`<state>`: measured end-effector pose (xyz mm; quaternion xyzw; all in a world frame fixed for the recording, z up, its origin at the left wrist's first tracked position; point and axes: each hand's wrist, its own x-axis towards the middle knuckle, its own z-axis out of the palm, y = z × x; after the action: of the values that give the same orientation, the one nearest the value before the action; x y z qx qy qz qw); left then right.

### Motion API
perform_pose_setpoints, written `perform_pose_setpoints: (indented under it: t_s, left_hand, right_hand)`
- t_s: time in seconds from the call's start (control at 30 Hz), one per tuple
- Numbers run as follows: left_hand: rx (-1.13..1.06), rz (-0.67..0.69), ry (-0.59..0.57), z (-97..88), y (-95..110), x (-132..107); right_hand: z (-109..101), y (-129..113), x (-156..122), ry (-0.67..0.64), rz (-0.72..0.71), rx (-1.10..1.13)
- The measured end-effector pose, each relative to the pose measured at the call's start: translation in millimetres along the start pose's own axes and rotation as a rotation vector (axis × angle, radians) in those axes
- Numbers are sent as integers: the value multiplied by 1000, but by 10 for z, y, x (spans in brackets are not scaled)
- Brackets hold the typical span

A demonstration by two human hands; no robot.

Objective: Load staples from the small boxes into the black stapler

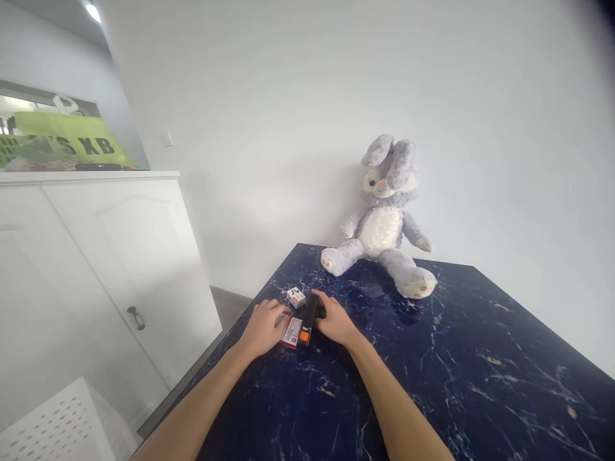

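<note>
In the head view, the right hand (334,321) grips the side of a black tool (311,312) with an orange patch, over the desk (423,358). The left hand (263,327) bends its fingers beside a red-and-white box (292,332); whether they grip it, I cannot tell. A white box (296,296) sits just beyond.

The tabletop (432,365) looks smooth and glossy, the rabbit (382,232) fluffy, the black device (310,312) plastic.

2 arms (218,387) forward, fingers (278,309) apparently bent.
</note>
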<state>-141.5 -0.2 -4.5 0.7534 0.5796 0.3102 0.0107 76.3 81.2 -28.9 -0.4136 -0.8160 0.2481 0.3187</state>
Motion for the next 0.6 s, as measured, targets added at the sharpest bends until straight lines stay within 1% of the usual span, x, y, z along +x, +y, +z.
perform_pose_setpoints:
  t_s: [0.2,0.33,0.47,0.53,0.6]
  left_hand:
    - [-11,-64,199,-25,84,-14]
    - [7,-60,255,10,120,51]
    - [15,-65,255,108,61,238]
    - [9,-47,211,163,18,348]
    - [-5,-14,135,211,-18,434]
  right_hand:
    - [-8,10,13,-16,-3,23]
    - [-27,-12,10,1,-2,32]
    - [-47,-40,12,10,-9,25]
    - [-51,-44,15,11,-16,19]
    - [-51,-40,19,12,-26,15]
